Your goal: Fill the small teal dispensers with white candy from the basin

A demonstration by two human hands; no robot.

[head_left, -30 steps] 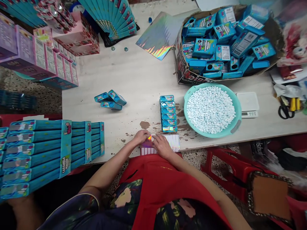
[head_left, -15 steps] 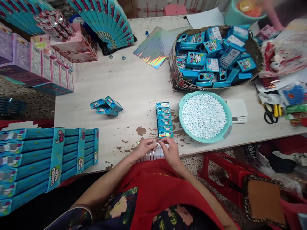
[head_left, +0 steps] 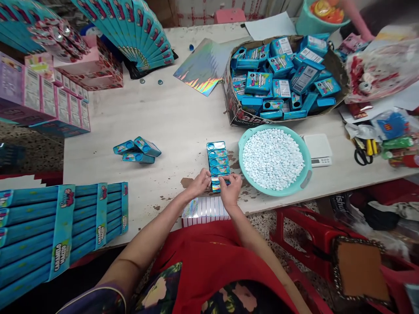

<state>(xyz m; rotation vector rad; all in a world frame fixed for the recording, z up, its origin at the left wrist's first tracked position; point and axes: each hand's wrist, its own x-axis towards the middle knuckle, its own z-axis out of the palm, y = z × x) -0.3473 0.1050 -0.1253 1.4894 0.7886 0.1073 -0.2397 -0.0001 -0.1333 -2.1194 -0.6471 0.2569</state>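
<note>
A row of small blue candy tins (head_left: 218, 160) stands near the table's front edge. Over its nearer end, my left hand (head_left: 199, 183) and my right hand (head_left: 231, 188) face each other with fingers pinched. Between the fingertips stretches a thin shiny sticker strip (head_left: 215, 179), lying on or just above one tin; I cannot tell how firmly it touches. Closer to my body, at the edge of the table, are cut holographic sticker strips (head_left: 204, 208) laid side by side.
Right of the row stands a turquoise bowl (head_left: 307, 174) of white candies, beside a white scale (head_left: 317, 148). Behind is a cardboard box (head_left: 240, 117) full of blue tins. Three loose tins (head_left: 139, 150) lie left. Stacked blue display boxes (head_left: 62, 231) fill the left front. Scissors (head_left: 363, 155) lie far right.
Both hands have moved forward from the sticker strips to the nearer tins, carrying a strip. The strips at the table edge are now more exposed. The whole view has shifted slightly.
</note>
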